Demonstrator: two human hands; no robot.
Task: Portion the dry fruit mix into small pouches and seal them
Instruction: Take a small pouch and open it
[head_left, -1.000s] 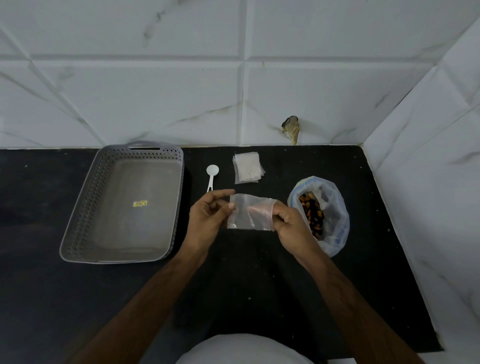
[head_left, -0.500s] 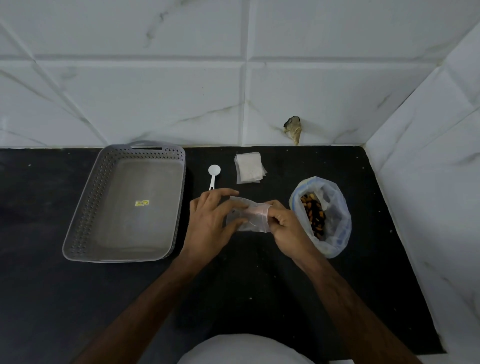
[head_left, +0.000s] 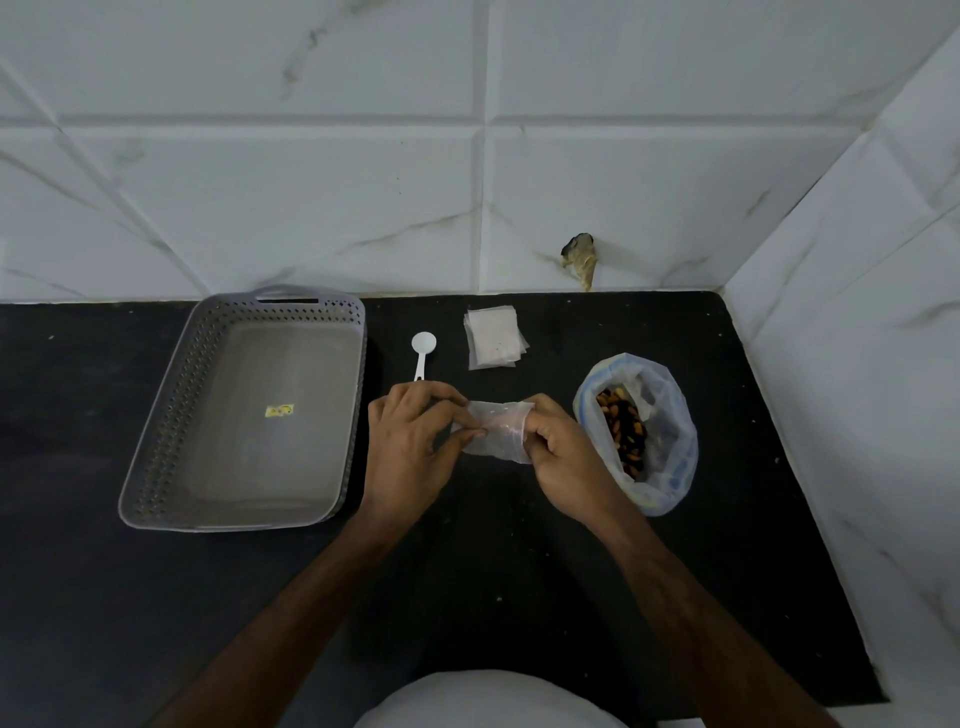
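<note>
1. Small clear pouch (head_left: 496, 431), pinched at its left end by the left hand (head_left: 410, 447) and gripped at its right end by the right hand (head_left: 563, 457).
2. White spoon (head_left: 422, 351), just beyond the left hand.
3. Stack of pouches (head_left: 493, 338), beyond the grip.
4. Open bag of dry fruit mix (head_left: 639, 431), just right of the right hand.
5. Grey perforated tray (head_left: 244, 415), left of the grip, on the black counter (head_left: 467, 571).

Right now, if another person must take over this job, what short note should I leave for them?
Left hand and right hand: both pinch one clear small pouch above the black counter; it looks empty.
Dry fruit mix sits in the open bag on the right. White spoon and stack of spare pouches lie behind the hands. Grey basket on the left holds no pouches.
Done: nothing filled or sealed.
Left: open the pouch, spoon mix in, seal, repeat.
</note>
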